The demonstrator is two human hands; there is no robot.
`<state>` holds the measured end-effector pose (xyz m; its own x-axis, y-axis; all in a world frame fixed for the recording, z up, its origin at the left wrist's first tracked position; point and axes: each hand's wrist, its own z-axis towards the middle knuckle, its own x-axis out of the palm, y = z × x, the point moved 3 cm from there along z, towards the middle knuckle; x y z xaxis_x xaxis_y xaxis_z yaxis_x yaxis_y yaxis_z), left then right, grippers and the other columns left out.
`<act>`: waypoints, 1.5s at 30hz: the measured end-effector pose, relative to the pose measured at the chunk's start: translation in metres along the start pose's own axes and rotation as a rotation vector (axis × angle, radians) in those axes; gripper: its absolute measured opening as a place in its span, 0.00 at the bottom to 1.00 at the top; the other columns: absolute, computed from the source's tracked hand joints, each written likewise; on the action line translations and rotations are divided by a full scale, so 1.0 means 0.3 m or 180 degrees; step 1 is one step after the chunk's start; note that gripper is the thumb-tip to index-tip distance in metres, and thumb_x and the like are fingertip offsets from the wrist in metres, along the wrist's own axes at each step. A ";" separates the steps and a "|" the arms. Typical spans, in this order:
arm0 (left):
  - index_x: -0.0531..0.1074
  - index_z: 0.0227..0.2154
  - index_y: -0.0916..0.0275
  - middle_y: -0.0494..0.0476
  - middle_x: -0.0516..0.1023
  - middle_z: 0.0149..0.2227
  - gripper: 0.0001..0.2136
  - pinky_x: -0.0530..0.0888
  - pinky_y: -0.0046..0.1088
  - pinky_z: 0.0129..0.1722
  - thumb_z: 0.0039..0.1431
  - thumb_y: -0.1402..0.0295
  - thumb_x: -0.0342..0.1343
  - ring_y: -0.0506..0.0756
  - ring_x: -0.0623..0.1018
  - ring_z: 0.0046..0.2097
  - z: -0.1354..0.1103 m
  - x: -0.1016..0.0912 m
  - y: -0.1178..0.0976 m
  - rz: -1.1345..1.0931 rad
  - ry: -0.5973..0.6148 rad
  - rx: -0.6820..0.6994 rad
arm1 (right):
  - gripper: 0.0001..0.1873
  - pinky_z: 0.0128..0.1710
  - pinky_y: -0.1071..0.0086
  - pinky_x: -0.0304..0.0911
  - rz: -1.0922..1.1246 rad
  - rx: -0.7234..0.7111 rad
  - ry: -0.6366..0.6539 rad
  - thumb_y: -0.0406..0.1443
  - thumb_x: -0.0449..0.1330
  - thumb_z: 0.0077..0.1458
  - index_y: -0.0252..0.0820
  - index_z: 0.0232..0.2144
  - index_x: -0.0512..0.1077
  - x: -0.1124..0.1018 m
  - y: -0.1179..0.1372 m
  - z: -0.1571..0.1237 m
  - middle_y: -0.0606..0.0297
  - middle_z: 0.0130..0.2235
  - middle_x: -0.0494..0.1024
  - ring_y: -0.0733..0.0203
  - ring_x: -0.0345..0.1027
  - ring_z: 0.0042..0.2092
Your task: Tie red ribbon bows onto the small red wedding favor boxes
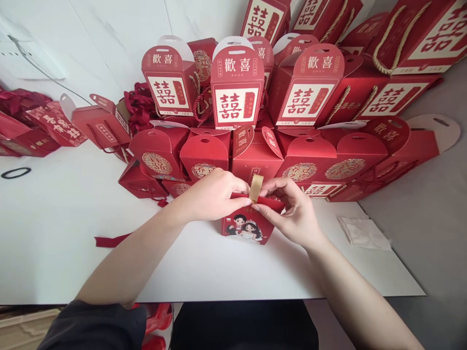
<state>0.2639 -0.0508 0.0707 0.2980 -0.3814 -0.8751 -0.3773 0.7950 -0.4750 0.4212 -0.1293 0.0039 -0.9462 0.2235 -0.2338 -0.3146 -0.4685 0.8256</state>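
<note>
A small red gift box (239,233) with a cartoon bride and groom on its front stands upright on the white table, close to the stacked boxes. A gold ribbon (257,187) loops up from its top edge. My left hand (215,194) pinches the top edge at the ribbon's base, thumb in front and fingers behind. From the other side my right hand (292,209) closes on the same spot, its thumb against the front near the ribbon. Fingers behind the box are partly hidden.
Several red boxes with gold and white lettering, such as a handled box (237,87), are stacked against the wall behind. More boxes (102,124) lie at the left. A red ribbon strip (113,240), a black ring (15,173) and a white tissue packet (365,233) rest on the table (219,277).
</note>
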 end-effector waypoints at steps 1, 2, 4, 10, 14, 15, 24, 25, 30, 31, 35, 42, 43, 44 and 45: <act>0.72 0.20 0.66 0.44 0.57 0.17 0.12 0.54 0.25 0.24 0.58 0.70 0.55 0.45 0.56 0.21 0.001 0.000 0.002 0.0029 0.0007 0.0000 | 0.15 0.44 0.67 0.69 0.0039 0.0019 0.0006 0.33 0.67 0.53 0.47 0.42 0.69 0.000 0.000 0.000 0.66 0.38 0.74 0.61 0.71 0.41; 0.71 0.19 0.67 0.44 0.56 0.17 0.12 0.53 0.26 0.23 0.58 0.70 0.55 0.45 0.55 0.21 0.003 -0.001 0.003 0.0055 0.0007 -0.0003 | 0.15 0.44 0.66 0.69 0.0082 0.0055 0.0012 0.33 0.67 0.54 0.47 0.42 0.69 0.000 0.000 0.000 0.66 0.38 0.75 0.61 0.71 0.41; 0.70 0.18 0.66 0.44 0.56 0.16 0.13 0.52 0.26 0.23 0.58 0.69 0.55 0.45 0.55 0.21 0.004 -0.002 0.005 0.0101 0.0008 0.0002 | 0.15 0.45 0.66 0.69 0.0148 0.0145 -0.0028 0.32 0.66 0.54 0.47 0.43 0.69 0.001 0.002 0.000 0.65 0.38 0.75 0.61 0.72 0.42; 0.78 0.27 0.64 0.46 0.65 0.18 0.10 0.57 0.26 0.26 0.58 0.64 0.57 0.46 0.59 0.22 -0.001 -0.004 -0.010 0.0163 -0.0024 -0.0002 | 0.13 0.41 0.69 0.69 0.0222 0.0373 -0.0099 0.29 0.64 0.54 0.46 0.41 0.68 0.009 0.010 -0.002 0.66 0.37 0.74 0.62 0.71 0.40; 0.79 0.29 0.63 0.49 0.73 0.21 0.13 0.61 0.27 0.28 0.58 0.58 0.57 0.48 0.64 0.23 -0.004 0.000 -0.021 0.0124 -0.0056 -0.0158 | 0.11 0.41 0.69 0.68 0.0146 0.0258 -0.0089 0.29 0.64 0.54 0.45 0.39 0.68 0.005 0.012 -0.002 0.66 0.37 0.74 0.62 0.71 0.40; 0.79 0.29 0.63 0.49 0.72 0.20 0.13 0.61 0.27 0.28 0.58 0.59 0.57 0.48 0.64 0.23 -0.004 0.001 -0.022 0.0159 -0.0066 -0.0183 | 0.11 0.41 0.69 0.68 0.0138 0.0242 -0.0096 0.29 0.64 0.54 0.45 0.38 0.68 0.004 0.011 -0.001 0.66 0.37 0.74 0.62 0.71 0.40; 0.76 0.27 0.66 0.48 0.70 0.20 0.09 0.58 0.25 0.26 0.59 0.70 0.53 0.46 0.60 0.22 0.013 0.007 -0.005 0.0174 -0.0121 0.0165 | 0.08 0.41 0.67 0.69 0.0258 0.0317 -0.0062 0.32 0.64 0.56 0.43 0.38 0.69 -0.003 -0.006 0.013 0.65 0.37 0.75 0.61 0.72 0.40; 0.75 0.25 0.66 0.47 0.67 0.18 0.10 0.57 0.26 0.26 0.59 0.70 0.53 0.46 0.58 0.21 0.015 0.007 -0.003 0.0200 -0.0111 0.0196 | 0.08 0.41 0.67 0.69 0.0272 0.0338 -0.0035 0.32 0.64 0.56 0.43 0.39 0.69 -0.003 -0.006 0.014 0.65 0.37 0.75 0.61 0.72 0.40; 0.72 0.23 0.66 0.45 0.64 0.18 0.12 0.56 0.26 0.26 0.61 0.71 0.52 0.46 0.57 0.21 0.009 -0.014 0.007 0.0105 0.0106 0.0335 | 0.08 0.42 0.68 0.71 0.0450 0.0337 0.0086 0.33 0.64 0.57 0.43 0.40 0.71 -0.001 -0.007 0.017 0.64 0.38 0.77 0.62 0.73 0.41; 0.72 0.24 0.65 0.46 0.64 0.18 0.11 0.57 0.25 0.26 0.61 0.71 0.51 0.46 0.57 0.21 0.004 -0.021 0.010 0.0107 0.0178 0.0320 | 0.08 0.42 0.68 0.71 0.0477 0.0326 0.0106 0.34 0.63 0.57 0.43 0.40 0.71 -0.001 -0.009 0.016 0.64 0.38 0.77 0.62 0.74 0.41; 0.76 0.37 0.62 0.50 0.78 0.30 0.08 0.66 0.25 0.34 0.60 0.72 0.52 0.49 0.72 0.29 -0.018 -0.043 0.021 -0.0164 0.0447 0.0106 | 0.06 0.43 0.65 0.71 0.0354 0.0177 0.0116 0.35 0.60 0.60 0.43 0.41 0.72 -0.011 -0.009 0.013 0.61 0.40 0.78 0.60 0.74 0.43; 0.74 0.29 0.64 0.50 0.78 0.29 0.09 0.68 0.24 0.33 0.56 0.62 0.60 0.51 0.75 0.32 -0.014 -0.011 -0.012 -0.0722 0.0113 -0.0255 | 0.02 0.46 0.60 0.66 -0.0258 -0.0537 -0.0109 0.36 0.61 0.59 0.45 0.37 0.72 0.005 0.051 0.018 0.61 0.41 0.75 0.56 0.69 0.44; 0.74 0.27 0.65 0.50 0.77 0.27 0.10 0.66 0.24 0.32 0.56 0.62 0.59 0.50 0.74 0.31 -0.011 -0.005 -0.016 -0.0610 0.0015 -0.0286 | 0.03 0.44 0.60 0.67 -0.0331 -0.0549 -0.0166 0.36 0.62 0.58 0.46 0.36 0.72 0.013 0.056 0.019 0.61 0.39 0.74 0.56 0.69 0.43; 0.74 0.26 0.65 0.49 0.76 0.25 0.10 0.65 0.24 0.31 0.56 0.63 0.58 0.50 0.72 0.30 -0.008 0.002 -0.018 -0.0509 -0.0068 -0.0312 | 0.04 0.43 0.60 0.67 -0.0369 -0.0526 -0.0212 0.37 0.64 0.57 0.46 0.35 0.71 0.021 0.058 0.019 0.62 0.38 0.74 0.56 0.69 0.42; 0.74 0.25 0.65 0.49 0.75 0.24 0.10 0.64 0.23 0.31 0.56 0.64 0.58 0.49 0.71 0.29 -0.006 0.007 -0.018 -0.0419 -0.0139 -0.0332 | 0.05 0.42 0.60 0.67 -0.0376 -0.0485 -0.0244 0.37 0.64 0.56 0.46 0.34 0.71 0.028 0.058 0.018 0.62 0.37 0.74 0.56 0.69 0.40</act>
<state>0.2649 -0.0567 0.0712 0.3879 -0.4562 -0.8009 -0.4209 0.6853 -0.5942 0.4080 -0.1309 0.0191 -0.8955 0.3462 -0.2797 -0.4362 -0.5577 0.7062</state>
